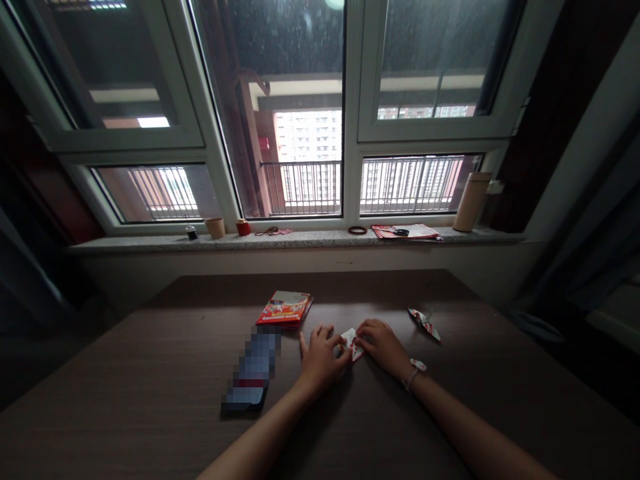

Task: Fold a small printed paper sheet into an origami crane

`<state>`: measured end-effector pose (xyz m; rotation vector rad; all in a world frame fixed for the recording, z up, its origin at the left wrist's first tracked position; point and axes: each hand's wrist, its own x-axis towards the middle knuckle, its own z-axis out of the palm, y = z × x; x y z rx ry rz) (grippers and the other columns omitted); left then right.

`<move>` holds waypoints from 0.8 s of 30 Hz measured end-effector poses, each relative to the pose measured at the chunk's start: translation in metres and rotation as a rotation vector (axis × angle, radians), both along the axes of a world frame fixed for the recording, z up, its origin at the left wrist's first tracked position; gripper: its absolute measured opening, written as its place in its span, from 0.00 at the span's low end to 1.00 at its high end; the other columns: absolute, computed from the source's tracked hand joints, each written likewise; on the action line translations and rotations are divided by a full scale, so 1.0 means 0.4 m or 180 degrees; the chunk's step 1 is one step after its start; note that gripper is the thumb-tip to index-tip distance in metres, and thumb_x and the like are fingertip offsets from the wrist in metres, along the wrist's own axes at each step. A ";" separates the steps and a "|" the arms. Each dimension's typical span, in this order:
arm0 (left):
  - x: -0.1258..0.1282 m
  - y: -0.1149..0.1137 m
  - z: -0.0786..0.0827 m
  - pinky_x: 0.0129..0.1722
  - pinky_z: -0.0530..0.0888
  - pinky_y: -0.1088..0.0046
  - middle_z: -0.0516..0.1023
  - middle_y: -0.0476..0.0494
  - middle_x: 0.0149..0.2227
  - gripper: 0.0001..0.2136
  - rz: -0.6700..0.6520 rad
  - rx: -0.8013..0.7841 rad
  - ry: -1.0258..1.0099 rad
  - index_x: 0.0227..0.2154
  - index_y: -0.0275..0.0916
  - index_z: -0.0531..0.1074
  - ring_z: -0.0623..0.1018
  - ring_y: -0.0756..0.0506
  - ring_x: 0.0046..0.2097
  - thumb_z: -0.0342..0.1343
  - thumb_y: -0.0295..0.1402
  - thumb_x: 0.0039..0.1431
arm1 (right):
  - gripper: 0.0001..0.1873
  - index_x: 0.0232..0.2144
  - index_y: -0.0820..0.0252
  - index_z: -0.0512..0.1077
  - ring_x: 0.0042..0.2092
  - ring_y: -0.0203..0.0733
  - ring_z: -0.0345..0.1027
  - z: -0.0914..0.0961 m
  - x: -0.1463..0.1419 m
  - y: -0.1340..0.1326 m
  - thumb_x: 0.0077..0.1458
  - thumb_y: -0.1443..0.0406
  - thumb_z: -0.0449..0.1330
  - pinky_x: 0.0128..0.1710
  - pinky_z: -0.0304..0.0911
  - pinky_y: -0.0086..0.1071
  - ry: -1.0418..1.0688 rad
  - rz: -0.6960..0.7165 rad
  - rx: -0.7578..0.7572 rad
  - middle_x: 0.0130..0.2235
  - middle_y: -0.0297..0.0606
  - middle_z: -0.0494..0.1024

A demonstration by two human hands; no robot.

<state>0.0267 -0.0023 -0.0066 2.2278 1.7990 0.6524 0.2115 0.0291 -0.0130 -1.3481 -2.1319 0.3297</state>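
Both of my hands rest on a dark wooden table (pixel 150 400) and press on a small folded paper piece (pixel 353 344), white with red print. My left hand (pixel 320 357) has its fingers curled onto the paper's left side. My right hand (pixel 383 343) pinches the right side; a bracelet (pixel 415 370) sits on that wrist. A finished folded paper shape (pixel 424 323) lies to the right of my right hand. A red pack of paper (pixel 285 309) lies just beyond my left hand.
A blurred-out flat object (pixel 253 370) lies left of my left hand. The stone windowsill (pixel 310 239) behind the table carries small cups (pixel 215 227), a red pot (pixel 243 227), papers with scissors (pixel 406 231) and a tall beige cylinder (pixel 471 201).
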 end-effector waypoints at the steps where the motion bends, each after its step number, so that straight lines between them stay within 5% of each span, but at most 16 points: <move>1: 0.002 0.000 0.002 0.60 0.43 0.37 0.66 0.46 0.59 0.11 0.0012 0.0009 -0.0011 0.39 0.50 0.76 0.58 0.36 0.63 0.54 0.44 0.56 | 0.07 0.31 0.56 0.75 0.45 0.40 0.66 0.000 -0.002 -0.001 0.57 0.64 0.57 0.52 0.53 0.35 -0.0049 -0.0030 0.0034 0.38 0.35 0.76; 24: 0.008 0.005 0.001 0.59 0.45 0.37 0.65 0.46 0.60 0.14 0.0051 0.0001 0.0234 0.41 0.51 0.74 0.58 0.35 0.63 0.55 0.49 0.54 | 0.07 0.30 0.56 0.74 0.46 0.41 0.66 0.025 -0.022 -0.013 0.56 0.63 0.57 0.53 0.49 0.36 -0.0435 -0.0275 -0.0036 0.38 0.34 0.76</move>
